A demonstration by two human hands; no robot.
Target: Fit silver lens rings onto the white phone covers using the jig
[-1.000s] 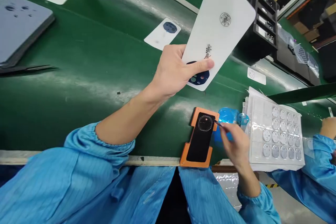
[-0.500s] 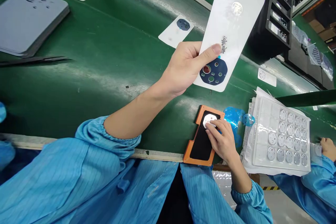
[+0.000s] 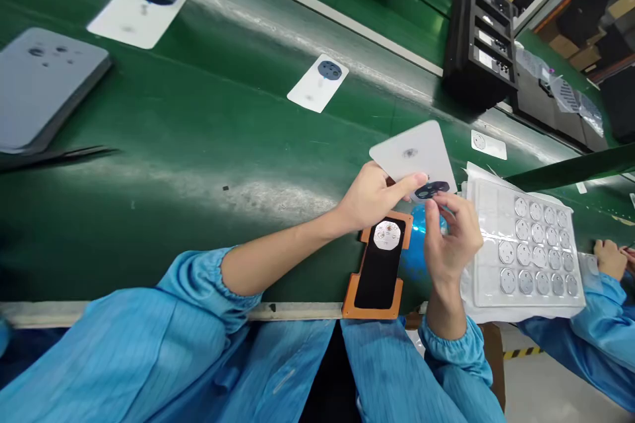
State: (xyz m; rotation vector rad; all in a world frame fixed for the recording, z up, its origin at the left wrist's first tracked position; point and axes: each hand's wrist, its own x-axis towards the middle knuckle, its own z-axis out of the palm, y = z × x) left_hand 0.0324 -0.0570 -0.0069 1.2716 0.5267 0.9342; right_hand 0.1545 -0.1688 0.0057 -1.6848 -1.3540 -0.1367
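My left hand [image 3: 370, 195] grips a white panel [image 3: 414, 152] by its edge, thumb on top, above an orange fixture. The panel is tilted and carries a dark camera-shaped patch [image 3: 431, 190] at its near end. The fingertips of my right hand [image 3: 452, 234] are pinched together at that patch; whatever lies between them is too small to make out. Below, the orange fixture [image 3: 373, 312] with a black middle lies at the table's front edge. A white octagonal disc [image 3: 387, 235] with small holes rests in its upper part.
Right of my hands is a clear tray [image 3: 491, 264] of round discs, beside blue film [image 3: 417, 244]. Grey panels [image 3: 44, 86] and tweezers [image 3: 59, 157] lie left. White cards [image 3: 318, 82] lie behind; a black rack [image 3: 481, 46] stands back right. Another person's hand [image 3: 610, 259] is far right.
My left hand has brought the panel down and tilted it. My right hand has left the disc on the fixture and risen to the panel's dark patch. The camera view has shifted.
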